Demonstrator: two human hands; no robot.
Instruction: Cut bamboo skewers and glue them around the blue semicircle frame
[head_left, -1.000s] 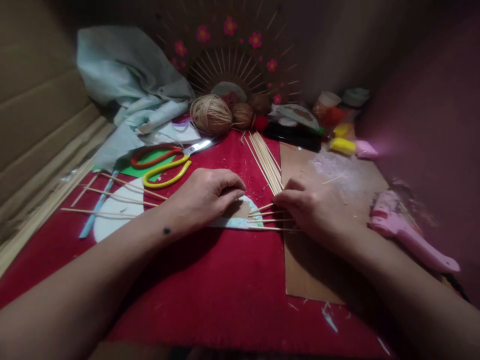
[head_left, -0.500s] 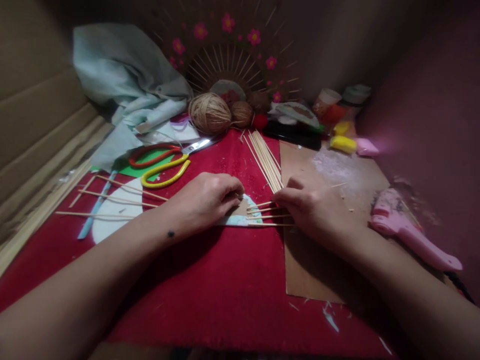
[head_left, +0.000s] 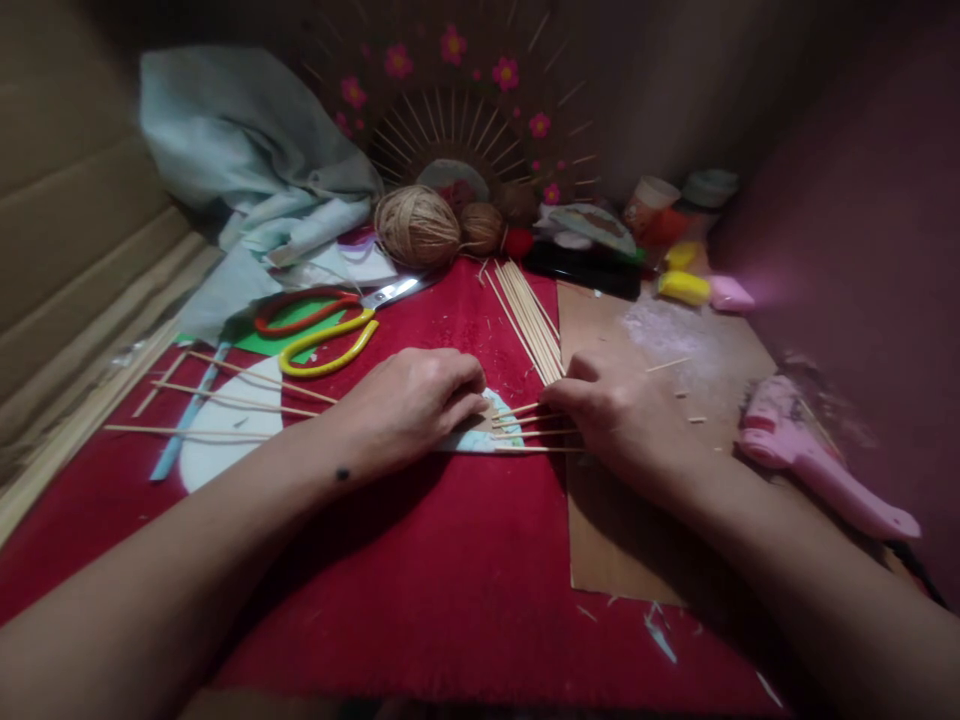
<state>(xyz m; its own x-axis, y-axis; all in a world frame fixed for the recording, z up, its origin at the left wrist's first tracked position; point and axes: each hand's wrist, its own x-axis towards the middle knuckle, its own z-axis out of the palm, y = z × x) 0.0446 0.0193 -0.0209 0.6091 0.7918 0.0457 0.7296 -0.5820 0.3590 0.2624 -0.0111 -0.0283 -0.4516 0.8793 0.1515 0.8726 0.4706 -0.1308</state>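
Observation:
My left hand [head_left: 409, 405] lies curled, fingers pressed down on a small pale card piece [head_left: 487, 432] on the red cloth [head_left: 420, 580]. Several thin wooden skewers [head_left: 529, 430] fan out to the right from that piece. My right hand [head_left: 619, 415] rests on their outer ends, fingers closed around them, over the edge of a brown cardboard sheet [head_left: 675, 370]. A bundle of loose skewers [head_left: 529, 315] lies just beyond both hands.
Red and yellow handled scissors [head_left: 322, 325] lie at the left back, with a white disc and skewers [head_left: 225, 410] nearer. Twine balls [head_left: 416, 228], a skewer-and-flower fan [head_left: 465, 110] and grey cloth [head_left: 247, 160] stand behind. A pink glue gun [head_left: 810, 460] lies at the right.
Both hands have edged slightly up and closer together on the skewers; the skewer fan has tightened a little. Nothing was picked up or let go.

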